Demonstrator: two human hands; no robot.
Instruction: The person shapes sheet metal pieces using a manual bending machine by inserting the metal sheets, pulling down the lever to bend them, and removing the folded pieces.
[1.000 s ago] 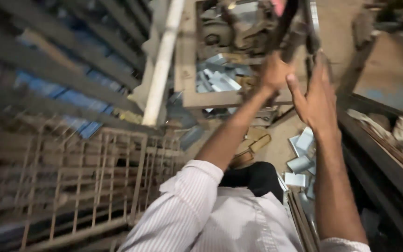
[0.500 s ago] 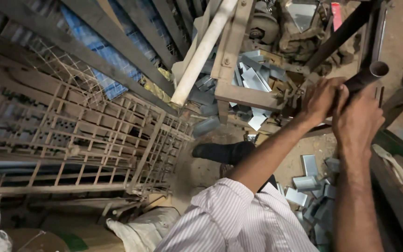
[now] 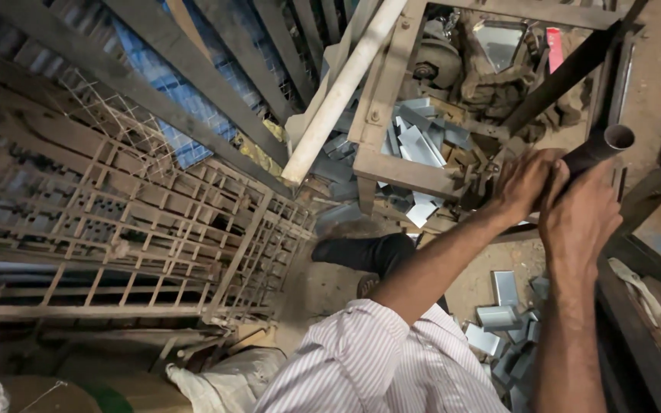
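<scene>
Head view has swung lower since a moment ago, so the dark metal pipe (image 3: 594,149) now sits at upper right. Left hand (image 3: 525,183) and right hand (image 3: 579,218) remain wrapped around it, each grip closed on the pipe, forearms stretched forward. Fingertips are hidden; pipe's lower length is covered. Grey metal offcuts (image 3: 499,313) litter the floor.

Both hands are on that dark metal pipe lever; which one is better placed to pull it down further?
Probably right: the right hand wraps the dark round metal pipe nearer its open end. The left hand sits lower, beside the machine frame.
</scene>
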